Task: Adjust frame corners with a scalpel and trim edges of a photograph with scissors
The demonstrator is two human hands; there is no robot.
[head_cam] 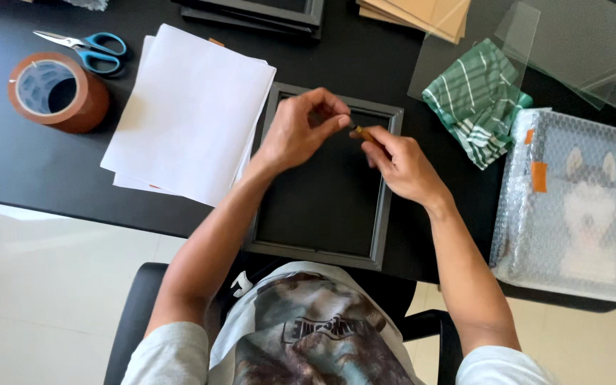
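A dark grey picture frame (386, 214) lies face down on the black table (30, 164) in front of me. My left hand (297, 132) hovers over the frame's top edge, its thumb and forefinger pinched on the tip of a small tool. My right hand (404, 164) grips the small brown-handled tool (362, 132) just below the frame's upper right corner. Both hands meet over the frame's dark backing board (322, 199).
A stack of white paper (187, 107) lies left of the frame. A brown tape roll (58, 91) and blue-handled scissors (94, 50) sit far left. A green striped cloth (479, 100), clear glass panes (579, 43), a bubble-wrapped picture (579, 207), more frames (265, 14) and cardboard sheets (422, 14) lie around.
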